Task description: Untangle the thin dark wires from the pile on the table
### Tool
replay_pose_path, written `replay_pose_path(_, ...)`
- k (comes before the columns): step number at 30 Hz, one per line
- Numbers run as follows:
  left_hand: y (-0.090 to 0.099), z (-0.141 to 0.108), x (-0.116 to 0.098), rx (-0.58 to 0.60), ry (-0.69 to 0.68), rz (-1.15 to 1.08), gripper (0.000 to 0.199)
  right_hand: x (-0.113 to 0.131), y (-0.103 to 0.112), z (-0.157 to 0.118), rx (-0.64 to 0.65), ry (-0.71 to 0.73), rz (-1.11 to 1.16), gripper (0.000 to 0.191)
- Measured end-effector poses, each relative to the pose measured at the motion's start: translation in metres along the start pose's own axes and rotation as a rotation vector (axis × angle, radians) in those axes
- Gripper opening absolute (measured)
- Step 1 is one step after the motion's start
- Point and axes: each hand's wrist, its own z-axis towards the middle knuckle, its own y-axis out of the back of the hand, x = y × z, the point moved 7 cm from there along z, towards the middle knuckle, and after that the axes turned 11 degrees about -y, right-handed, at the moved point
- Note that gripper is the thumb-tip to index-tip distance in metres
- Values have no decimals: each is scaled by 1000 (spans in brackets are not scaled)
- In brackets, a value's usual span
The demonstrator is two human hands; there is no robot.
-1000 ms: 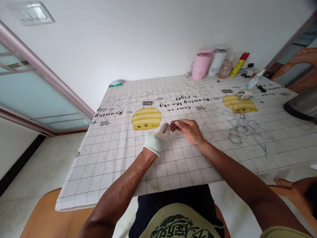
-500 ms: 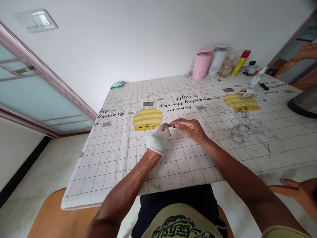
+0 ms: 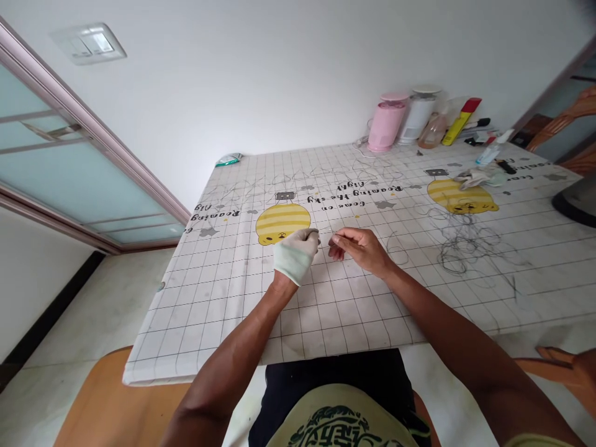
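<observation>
The gloved left grip (image 3: 298, 253) was clenched at the fingertips on a fine strand (image 3: 325, 234), which ran rightward from that grip and was thus held up off the gridded counter (image 3: 335, 323), toward the bare right grip (image 3: 356, 248), pinched closed just beside it, though contact was too fine to tell.

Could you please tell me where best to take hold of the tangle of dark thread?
Pinch one outer loop of the tangle of dark thread, from above, with the right hand coming across from its left edge. The strands lie flat on the grid-printed tablecloth, densest mid-tangle, so an edge loop should lift with less snagging.
</observation>
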Motion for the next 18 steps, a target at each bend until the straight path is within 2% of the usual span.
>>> replay_pose_path(6, 4, 6, 9, 84, 39, -81, 33, -10, 0, 2, 43, -84, 40, 40)
replay_pose_path(12, -4, 8, 14, 179, 48, -138, 23, -19, 3, 6, 19, -147, 73, 41)
replay_pose_path(16, -8, 4, 12, 128, 148, -335, 18, -20, 1, 7, 4, -167, 94, 41)
replay_pose_path(18, -9, 4, 9, 108, 145, -340, 14, -21, -4, 8, 15, -181, 78, 42)
